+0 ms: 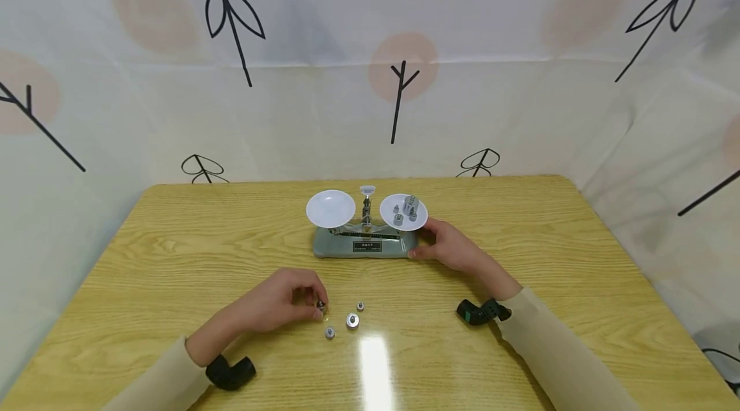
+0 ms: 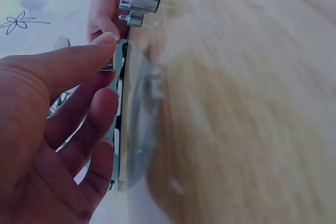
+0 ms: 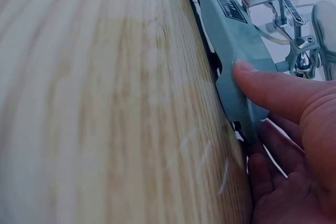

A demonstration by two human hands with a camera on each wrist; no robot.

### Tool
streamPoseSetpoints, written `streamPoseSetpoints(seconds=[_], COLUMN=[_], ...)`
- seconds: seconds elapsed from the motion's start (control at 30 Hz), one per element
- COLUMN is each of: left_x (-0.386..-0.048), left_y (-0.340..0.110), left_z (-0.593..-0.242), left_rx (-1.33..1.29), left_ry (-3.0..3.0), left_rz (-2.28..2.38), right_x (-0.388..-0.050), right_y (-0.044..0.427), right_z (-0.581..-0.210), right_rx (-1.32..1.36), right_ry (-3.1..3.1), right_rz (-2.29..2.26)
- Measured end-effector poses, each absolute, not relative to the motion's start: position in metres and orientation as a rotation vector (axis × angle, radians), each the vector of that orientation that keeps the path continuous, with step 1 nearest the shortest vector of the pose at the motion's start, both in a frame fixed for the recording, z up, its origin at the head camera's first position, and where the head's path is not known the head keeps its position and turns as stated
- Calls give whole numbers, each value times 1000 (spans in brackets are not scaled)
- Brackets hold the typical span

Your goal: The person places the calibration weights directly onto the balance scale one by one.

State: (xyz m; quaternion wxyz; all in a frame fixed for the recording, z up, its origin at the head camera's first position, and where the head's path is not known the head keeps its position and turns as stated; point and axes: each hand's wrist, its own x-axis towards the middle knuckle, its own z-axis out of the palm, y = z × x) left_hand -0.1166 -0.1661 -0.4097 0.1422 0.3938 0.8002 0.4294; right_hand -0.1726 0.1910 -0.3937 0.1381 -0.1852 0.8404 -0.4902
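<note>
Over on the left, a person's left hand point(image 1: 280, 300) is above the counter point(image 1: 173, 257), thumb and fingertip pinching a small metal weight point(image 1: 320, 307). Beyond it sits the balance scale point(image 1: 335, 246), its white left pan point(image 1: 331, 209) raised over the grey-green base. Just right of that hand, in front of the scale, three loose weights point(image 1: 352, 322) stand on the counter, near one another, the middle one widest. Into the centre: an upright post point(image 1: 367, 210) rises between the pans. Then the right pan point(image 1: 388, 212), carrying a cluster of weights point(image 1: 410, 203), one clearly bulkier. And far right, the right hand point(image 1: 453, 247) grips the base's end, thumb against the front, fingers behind.
</note>
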Motion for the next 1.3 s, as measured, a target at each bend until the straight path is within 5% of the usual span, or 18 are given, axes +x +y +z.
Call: streamPoseSetpoints(seconds=[1.3], left_x=[-135], left_y=[-180], left_z=[-365], left_rx=[1222], left_ry=[2562], left_rz=[1222], right_x=[-188], right_y=[201], right_z=[-425], right_rx=[-559], right_ry=[2448], right_rz=[-1402])
